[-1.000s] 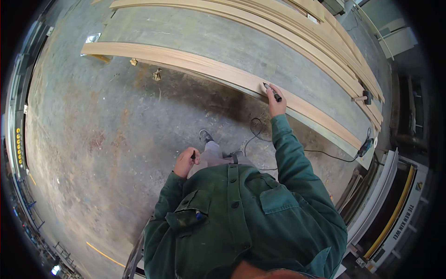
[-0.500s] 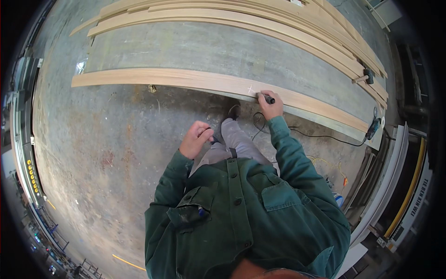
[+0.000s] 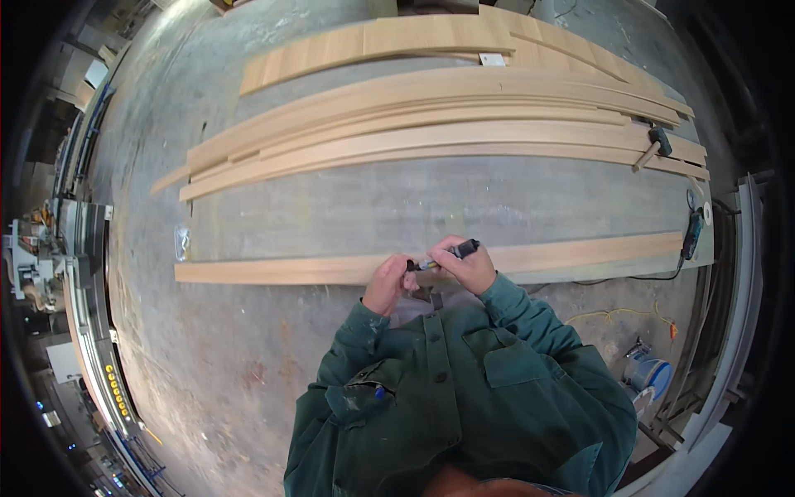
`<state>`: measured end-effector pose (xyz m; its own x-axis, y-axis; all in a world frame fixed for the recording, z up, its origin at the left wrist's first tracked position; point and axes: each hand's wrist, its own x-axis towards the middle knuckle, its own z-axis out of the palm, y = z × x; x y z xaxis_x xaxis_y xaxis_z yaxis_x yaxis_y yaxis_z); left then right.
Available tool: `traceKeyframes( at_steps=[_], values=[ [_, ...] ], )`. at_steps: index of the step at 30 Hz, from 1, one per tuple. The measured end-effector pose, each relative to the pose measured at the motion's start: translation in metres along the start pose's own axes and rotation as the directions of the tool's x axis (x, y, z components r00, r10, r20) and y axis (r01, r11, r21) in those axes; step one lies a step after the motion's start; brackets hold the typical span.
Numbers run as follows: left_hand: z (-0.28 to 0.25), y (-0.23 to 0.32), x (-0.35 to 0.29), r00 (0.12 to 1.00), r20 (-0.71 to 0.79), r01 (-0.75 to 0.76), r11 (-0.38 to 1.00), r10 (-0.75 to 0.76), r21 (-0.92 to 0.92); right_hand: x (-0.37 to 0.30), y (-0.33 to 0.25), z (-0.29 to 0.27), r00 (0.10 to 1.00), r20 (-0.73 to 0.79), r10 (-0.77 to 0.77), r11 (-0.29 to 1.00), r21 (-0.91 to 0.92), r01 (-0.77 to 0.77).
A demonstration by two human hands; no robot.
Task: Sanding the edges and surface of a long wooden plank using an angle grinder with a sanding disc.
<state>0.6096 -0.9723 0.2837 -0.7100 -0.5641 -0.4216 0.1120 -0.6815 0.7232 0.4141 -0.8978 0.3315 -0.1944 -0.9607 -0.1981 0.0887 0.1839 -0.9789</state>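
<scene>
Right grip (image 3: 470, 268) is pinching a dark marker (image 3: 468, 248); left grip (image 3: 384, 284) is pinching a black piece (image 3: 411, 265), likely its cap. Capping seemingly underway, calling for straight alignment.

This is a woodworking shop with a bare, stained concrete floor (image 3: 240, 340). Long, pale planks (image 3: 397, 95) lie stacked across a broad grey worktable (image 3: 373, 195), and a single board (image 3: 596, 253) runs along its near edge. A dark-headed hammer (image 3: 659, 141) rests on the planks at the right, with a corded power tool (image 3: 692, 236) at the table's right end. Along the left stands a long industrial machine with a row of yellow round parts (image 3: 116, 389).
</scene>
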Motion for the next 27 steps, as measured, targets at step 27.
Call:
traceKeyframes(
  at_steps=[27],
  values=[
    [-0.082,0.079,0.074,0.881,0.368,-0.471,0.632,0.298,0.616,0.093,0.025,0.085,0.846,-0.221,0.484,0.668,0.718,-0.195]
  ],
)
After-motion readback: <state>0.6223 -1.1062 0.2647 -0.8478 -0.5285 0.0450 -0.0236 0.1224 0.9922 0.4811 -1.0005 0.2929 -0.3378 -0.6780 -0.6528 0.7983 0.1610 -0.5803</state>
